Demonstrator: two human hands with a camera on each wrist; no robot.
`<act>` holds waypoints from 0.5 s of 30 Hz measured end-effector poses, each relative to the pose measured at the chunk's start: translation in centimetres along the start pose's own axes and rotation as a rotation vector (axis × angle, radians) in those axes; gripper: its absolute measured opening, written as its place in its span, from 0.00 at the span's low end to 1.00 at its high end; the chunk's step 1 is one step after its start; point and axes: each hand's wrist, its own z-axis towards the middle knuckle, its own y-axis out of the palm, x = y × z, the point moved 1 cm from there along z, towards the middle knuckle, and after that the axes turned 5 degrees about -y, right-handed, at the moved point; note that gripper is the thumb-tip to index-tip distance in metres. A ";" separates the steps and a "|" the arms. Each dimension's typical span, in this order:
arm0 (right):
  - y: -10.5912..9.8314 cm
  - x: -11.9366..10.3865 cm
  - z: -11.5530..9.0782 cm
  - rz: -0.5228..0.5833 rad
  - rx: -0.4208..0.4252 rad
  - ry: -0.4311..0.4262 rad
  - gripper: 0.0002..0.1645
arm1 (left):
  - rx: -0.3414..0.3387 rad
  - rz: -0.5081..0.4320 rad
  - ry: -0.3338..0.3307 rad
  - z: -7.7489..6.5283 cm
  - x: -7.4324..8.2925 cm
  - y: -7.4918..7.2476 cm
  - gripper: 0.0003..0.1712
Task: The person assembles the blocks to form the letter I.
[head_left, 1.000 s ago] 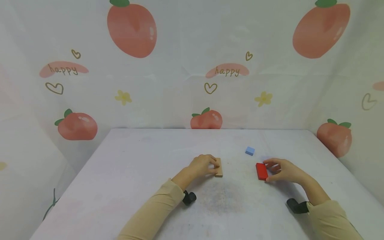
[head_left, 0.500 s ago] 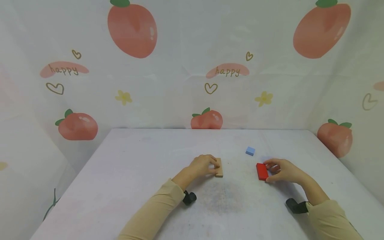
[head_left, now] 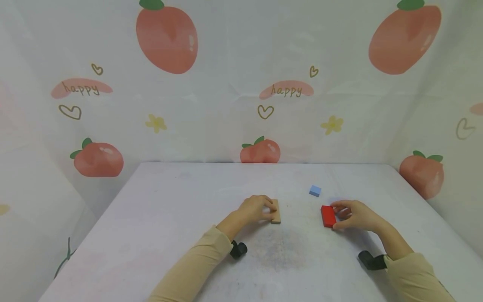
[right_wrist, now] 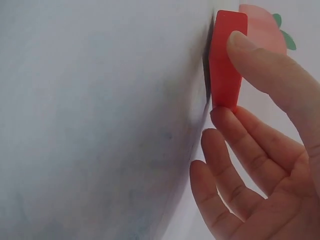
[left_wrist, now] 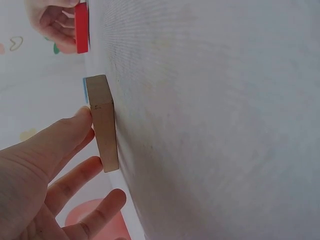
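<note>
In the head view my left hand (head_left: 257, 208) is at the left side of a flat, plain wooden block (head_left: 276, 212) on the table. The left wrist view shows its thumb and fingertips on the block's edges, the other fingers spread. Right of it, a red block (head_left: 328, 216) is pinched between the thumb and fingers of my right hand (head_left: 356, 216). In the right wrist view the thumb presses the red block's near end, a fingertip meets its far end, and a dark shadow lines its lower edge.
A small blue block (head_left: 315, 191) lies farther back, beyond the red one. The white table (head_left: 181, 239) ends at a hanging cloth (head_left: 211, 84) printed with peaches. Black wrist cameras protrude beneath both sleeves.
My right hand and the red block have shifted very slightly left, toward the wooden block. The left hand, wooden block and blue block look unmoved.
</note>
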 end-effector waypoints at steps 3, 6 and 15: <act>0.0 -0.3 0.1 -0.003 -0.001 -0.011 0.37 | -0.003 0.009 -0.002 0.1 0.0 0.0 0.14; 0.1 -0.4 0.2 -0.012 0.002 -0.010 0.37 | -0.007 0.018 -0.005 0.1 0.0 0.1 0.14; 0.5 -0.7 0.5 0.005 0.008 -0.060 0.36 | -0.007 0.018 -0.018 0.1 0.0 0.1 0.14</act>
